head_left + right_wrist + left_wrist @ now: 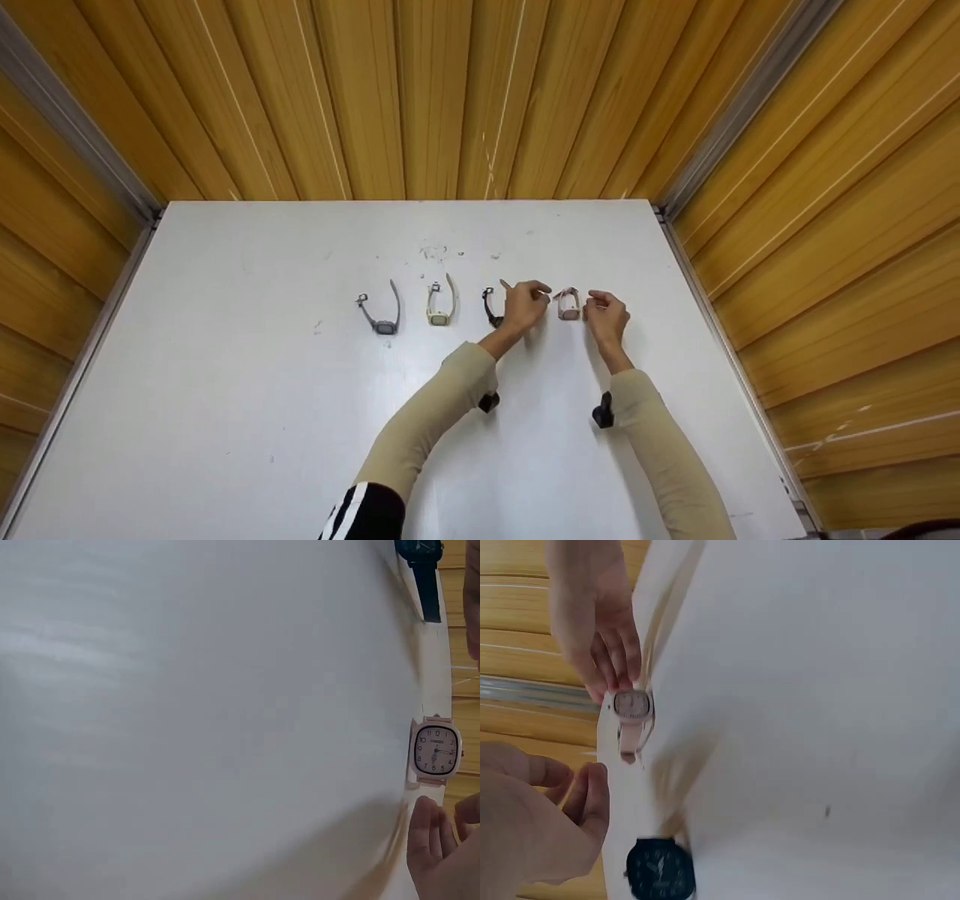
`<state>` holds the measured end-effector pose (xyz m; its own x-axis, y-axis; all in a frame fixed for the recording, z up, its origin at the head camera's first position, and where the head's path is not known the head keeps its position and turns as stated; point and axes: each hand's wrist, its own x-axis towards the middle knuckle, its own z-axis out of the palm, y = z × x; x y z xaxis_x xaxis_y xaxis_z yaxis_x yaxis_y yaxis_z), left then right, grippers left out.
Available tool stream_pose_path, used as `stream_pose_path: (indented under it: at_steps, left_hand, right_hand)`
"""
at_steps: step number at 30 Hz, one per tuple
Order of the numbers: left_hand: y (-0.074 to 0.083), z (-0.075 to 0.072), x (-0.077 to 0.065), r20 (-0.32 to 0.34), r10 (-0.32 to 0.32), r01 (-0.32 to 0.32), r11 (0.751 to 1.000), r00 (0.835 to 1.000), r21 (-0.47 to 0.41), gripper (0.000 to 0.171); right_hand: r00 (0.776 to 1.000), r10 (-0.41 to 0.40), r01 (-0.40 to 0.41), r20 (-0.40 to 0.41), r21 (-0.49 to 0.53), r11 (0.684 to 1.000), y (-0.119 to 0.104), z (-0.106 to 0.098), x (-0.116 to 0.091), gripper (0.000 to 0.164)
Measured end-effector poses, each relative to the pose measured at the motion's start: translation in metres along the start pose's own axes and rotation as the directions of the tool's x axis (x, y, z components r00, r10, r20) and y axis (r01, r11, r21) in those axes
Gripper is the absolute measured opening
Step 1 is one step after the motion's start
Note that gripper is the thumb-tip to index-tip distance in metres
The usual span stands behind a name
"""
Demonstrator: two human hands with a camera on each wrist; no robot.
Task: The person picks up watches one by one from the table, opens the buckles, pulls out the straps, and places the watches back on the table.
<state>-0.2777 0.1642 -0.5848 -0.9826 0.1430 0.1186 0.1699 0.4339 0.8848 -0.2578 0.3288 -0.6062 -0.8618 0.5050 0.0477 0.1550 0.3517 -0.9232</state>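
Observation:
A pink wristwatch [569,314] stands on its side on the white table, its strap forming a loop. My right hand [607,319] is just right of it, fingers loosely bent; in the right wrist view the fingertips [424,804] are at the watch's edge, and whether they touch it I cannot tell. My left hand [526,304] hovers between the pink watch and a black wristwatch [660,870]. Its thumb and fingers are bent toward each other with nothing visible between them. In the head view the left hand partly covers the black watch.
Farther left on the table [225,375] stand a cream watch [439,319] and a grey-blue watch [385,328], straps spread open. Small dark marks dot the surface behind them. Wood-patterned panels [435,97] enclose the back and sides.

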Motion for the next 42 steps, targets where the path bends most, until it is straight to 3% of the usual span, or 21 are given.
stream_pose_path:
  at_steps: [2, 6, 12, 20, 27, 30, 35, 38, 42]
  left_hand:
    - [-0.001, 0.009, -0.004, -0.015, -0.055, 0.054, 0.997, 0.998, -0.058, 0.021]
    - [-0.005, 0.019, -0.007, -0.025, -0.115, 0.114, 0.993, 0.993, -0.031, 0.021]
    - [-0.006, 0.016, -0.008, 0.005, -0.164, 0.164, 0.986, 0.986, -0.005, 0.020]
    - [-0.003, 0.011, -0.010, 0.079, -0.250, 0.253, 0.967, 0.965, -0.032, 0.024]
    - [0.014, -0.002, -0.003, 0.112, -0.233, 0.238, 0.970, 0.966, -0.038, 0.017]
    - [0.017, -0.010, 0.000, 0.133, -0.215, 0.231, 0.966, 0.968, -0.119, 0.016]
    - [0.010, -0.028, -0.003, 0.156, -0.155, 0.192, 0.947, 0.975, -0.258, 0.015]
    - [0.003, -0.043, -0.011, 0.178, -0.129, 0.174, 0.948, 0.976, -0.266, 0.015]
    - [-0.002, -0.063, -0.025, 0.224, -0.110, 0.167, 0.952, 0.969, -0.256, 0.016]
  right_hand:
    - [1.000, 0.018, -0.018, 0.021, 0.003, 1.000, 0.000, 0.003, -0.001, 0.024]
    - [0.998, 0.009, -0.006, 0.057, -0.045, 0.999, -0.003, 0.010, -0.006, 0.025]
    - [0.993, 0.011, -0.007, 0.120, -0.037, 0.999, -0.009, 0.011, -0.014, 0.025]
    - [0.964, 0.134, -0.145, 0.232, 0.033, 0.989, -0.012, 0.005, -0.018, 0.032]
    - [0.966, 0.110, -0.136, 0.232, 0.102, 0.985, -0.023, 0.001, -0.018, 0.031]
    - [0.964, 0.079, -0.120, 0.253, 0.150, 0.981, -0.030, 0.002, -0.018, 0.032]
    - [0.956, 0.035, -0.094, 0.290, 0.191, 0.977, -0.040, 0.006, -0.022, 0.033]
    - [0.936, 0.017, -0.091, 0.352, 0.195, 0.977, -0.044, 0.007, -0.029, 0.035]
    - [0.886, 0.000, -0.115, 0.463, 0.220, 0.969, -0.047, 0.005, -0.042, 0.041]
